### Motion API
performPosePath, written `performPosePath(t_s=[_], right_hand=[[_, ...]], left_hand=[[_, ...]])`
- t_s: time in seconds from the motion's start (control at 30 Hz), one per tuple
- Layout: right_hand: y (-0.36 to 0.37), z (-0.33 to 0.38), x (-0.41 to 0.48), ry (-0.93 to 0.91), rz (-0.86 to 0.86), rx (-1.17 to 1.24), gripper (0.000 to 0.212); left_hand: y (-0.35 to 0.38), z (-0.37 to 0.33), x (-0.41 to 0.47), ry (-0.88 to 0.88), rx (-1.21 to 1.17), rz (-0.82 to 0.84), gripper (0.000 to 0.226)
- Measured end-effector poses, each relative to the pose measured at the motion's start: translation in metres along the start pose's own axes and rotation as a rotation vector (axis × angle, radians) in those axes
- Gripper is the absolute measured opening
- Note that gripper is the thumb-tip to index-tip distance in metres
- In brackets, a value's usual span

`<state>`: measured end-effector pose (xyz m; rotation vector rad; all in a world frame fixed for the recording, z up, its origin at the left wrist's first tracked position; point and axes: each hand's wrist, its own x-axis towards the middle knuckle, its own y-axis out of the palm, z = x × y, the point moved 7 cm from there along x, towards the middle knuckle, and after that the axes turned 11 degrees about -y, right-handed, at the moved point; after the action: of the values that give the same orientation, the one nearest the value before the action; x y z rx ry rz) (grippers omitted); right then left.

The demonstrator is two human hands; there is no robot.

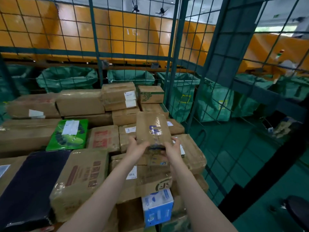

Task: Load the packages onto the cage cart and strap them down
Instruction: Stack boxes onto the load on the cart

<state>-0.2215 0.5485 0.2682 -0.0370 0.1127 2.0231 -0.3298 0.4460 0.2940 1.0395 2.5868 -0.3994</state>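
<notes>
A flat brown cardboard package [153, 128] with blue lettering and clear tape is held out over the stacked load. My left hand [136, 149] grips its near left corner and my right hand [172, 150] grips its near right corner. Below it lie many brown boxes inside the cage cart, whose green wire mesh wall [117, 39] stands behind and whose right mesh wall [187, 81] stands beside the stack. A green package [68, 134] and a blue and white box [157, 209] are part of the load. No strap is in view.
A dark plastic-wrapped parcel [28, 186] lies at the near left. Behind the mesh hang green sacks [66, 77] under an orange chute [117, 46]. More green sacks [214, 102] stand right of the cart on a green floor [250, 164]. A dark stool [297, 210] is at the lower right.
</notes>
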Motion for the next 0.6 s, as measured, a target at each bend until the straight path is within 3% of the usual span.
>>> performPosePath(t_s=[0.17,0.6], right_hand=[[0.003,-0.001,0.053,-0.015,-0.035,-0.006,0.048],[0.030,0.008,0.184,-0.021,-0.134,-0.034,0.070]], left_hand=[[0.013,-0.013,0.046,0.002,-0.020,-0.005,0.040],[0.030,-0.075,0.172,0.090,0.010,0.047,0.057]])
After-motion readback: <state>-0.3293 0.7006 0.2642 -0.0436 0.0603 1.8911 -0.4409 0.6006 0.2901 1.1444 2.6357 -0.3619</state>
